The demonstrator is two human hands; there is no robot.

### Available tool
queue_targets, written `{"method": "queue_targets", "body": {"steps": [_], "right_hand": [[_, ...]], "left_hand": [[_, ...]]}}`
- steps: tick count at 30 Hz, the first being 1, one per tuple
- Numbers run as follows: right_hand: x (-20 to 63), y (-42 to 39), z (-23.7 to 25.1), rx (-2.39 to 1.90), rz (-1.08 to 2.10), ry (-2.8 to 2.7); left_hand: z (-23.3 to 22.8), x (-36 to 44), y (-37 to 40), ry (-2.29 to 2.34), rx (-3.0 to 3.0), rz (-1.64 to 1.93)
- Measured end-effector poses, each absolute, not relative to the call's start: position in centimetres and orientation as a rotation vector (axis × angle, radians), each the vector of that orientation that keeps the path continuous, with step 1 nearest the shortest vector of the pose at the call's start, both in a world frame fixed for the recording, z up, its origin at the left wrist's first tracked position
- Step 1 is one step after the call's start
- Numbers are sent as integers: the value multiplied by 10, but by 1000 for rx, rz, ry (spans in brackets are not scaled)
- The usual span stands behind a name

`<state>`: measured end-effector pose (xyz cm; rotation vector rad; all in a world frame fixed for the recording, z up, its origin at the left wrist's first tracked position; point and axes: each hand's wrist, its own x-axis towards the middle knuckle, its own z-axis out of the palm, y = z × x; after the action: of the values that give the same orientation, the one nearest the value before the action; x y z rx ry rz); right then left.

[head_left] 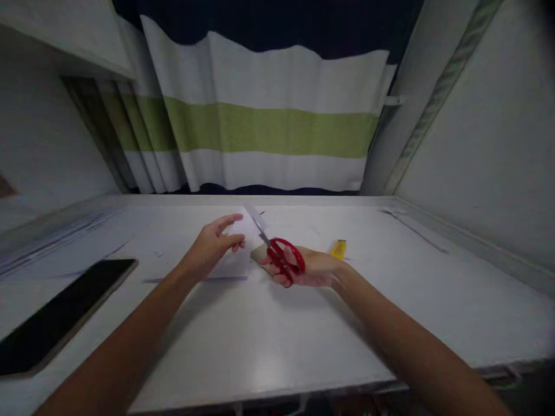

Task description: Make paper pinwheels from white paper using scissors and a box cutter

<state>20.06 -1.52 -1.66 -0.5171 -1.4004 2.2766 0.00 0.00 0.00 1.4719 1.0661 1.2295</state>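
Note:
My right hand [299, 268] grips a pair of red-handled scissors [286, 257], with its fingers through the loops. The blades point away to the upper left and lie against a white sheet of paper [232, 263]. My left hand [217, 240] holds this sheet from its left side, thumb and forefinger toward the blades. A narrow part of the paper stands up on the far side beside the blades. Under the scissors, by my right fingertips, shows a tan flat piece [259, 253]; its kind is unclear.
A dark-screened phone [65, 309] lies on the white table [260, 341] at the left. Beyond my right wrist is a small yellow object [339, 248]. A thin dark cord-like thing [414, 228] lies at the right. A striped curtain [269, 127] hangs behind the table, with walls on both sides.

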Motion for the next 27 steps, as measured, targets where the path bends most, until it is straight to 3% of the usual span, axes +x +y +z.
{"method": "queue_targets", "body": {"steps": [27], "right_hand": [[195, -15, -21, -535, 2192, -1363]], "left_hand": [[7, 0, -6, 1161, 1635, 1208]]}}
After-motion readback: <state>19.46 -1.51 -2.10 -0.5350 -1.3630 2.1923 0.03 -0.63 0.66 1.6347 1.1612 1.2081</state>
